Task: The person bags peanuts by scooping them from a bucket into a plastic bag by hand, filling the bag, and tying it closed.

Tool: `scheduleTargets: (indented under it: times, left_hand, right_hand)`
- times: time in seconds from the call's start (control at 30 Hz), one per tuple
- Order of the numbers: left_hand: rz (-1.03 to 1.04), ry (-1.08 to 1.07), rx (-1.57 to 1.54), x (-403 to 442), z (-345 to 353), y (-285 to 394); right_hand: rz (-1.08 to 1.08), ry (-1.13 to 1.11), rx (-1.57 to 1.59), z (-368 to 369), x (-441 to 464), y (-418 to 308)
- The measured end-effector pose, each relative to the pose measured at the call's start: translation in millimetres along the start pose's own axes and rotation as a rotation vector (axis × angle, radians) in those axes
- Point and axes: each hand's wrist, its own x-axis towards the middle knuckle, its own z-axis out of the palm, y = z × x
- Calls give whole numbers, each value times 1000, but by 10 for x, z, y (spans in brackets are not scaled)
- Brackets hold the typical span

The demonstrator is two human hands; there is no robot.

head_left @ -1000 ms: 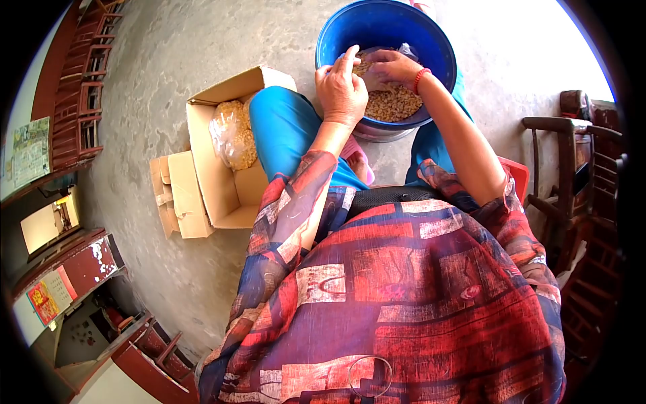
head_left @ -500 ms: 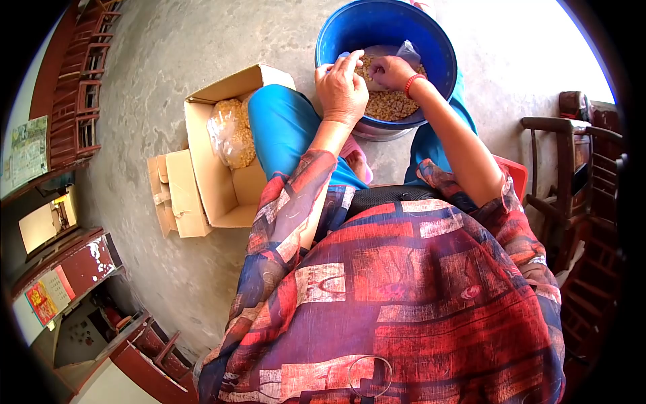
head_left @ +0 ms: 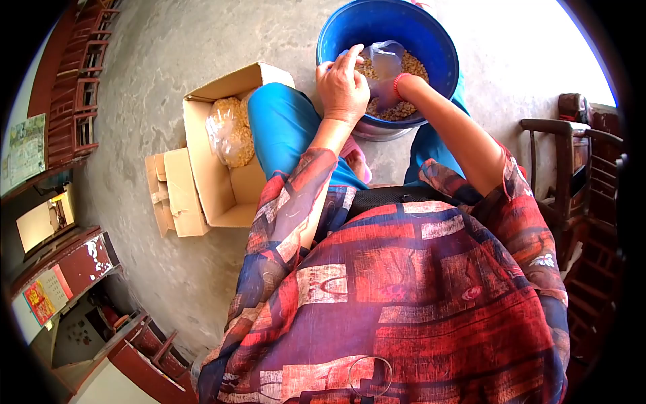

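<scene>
A clear plastic bag (head_left: 385,62) stands partly open inside a blue bucket (head_left: 431,30). Its edge runs to the fingers of my left hand (head_left: 342,91), which are closed on it near the left side of the bucket. Loose yellow kernels (head_left: 415,66), looking like corn, cover the bottom. My right hand (head_left: 388,93), below a red beaded bracelet (head_left: 398,86), reaches down among the kernels beside the bag's mouth. Its fingers are blurred and partly hidden, so their grip is unclear. The bucket is between my knees.
Left of my leg, an open cardboard box (head_left: 232,217) holds filled clear bags of yellow kernels (head_left: 234,135). Its flaps (head_left: 183,192) stick out to the left. A dark wooden chair (head_left: 572,168) stands at right. Wooden furniture (head_left: 84,114) lines the left side of the concrete floor (head_left: 155,87).
My right hand has moved lower and nearer to me in the bucket, away from the bag's upper part. More of the bag's opening shows. My left hand has stayed almost still.
</scene>
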Motion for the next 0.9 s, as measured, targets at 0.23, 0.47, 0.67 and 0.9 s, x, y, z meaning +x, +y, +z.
scheduleTargets:
  times: [0.23,0.47,0.67,0.9]
  left_hand:
    - [-30,11,1,0,16,-9]
    - [-22,14,1,-7,15,-4]
    - [-22,1,5,-6,13,-15]
    - [-5,-22,1,5,12,-5]
  right_hand:
    - [282,-396,-226,-26,111,-112]
    - [341,-418,-256,-20,95,-329]
    - [444,-374,112,-273,-254,-482]
    - [333,-175,693,-370,-456,-582]
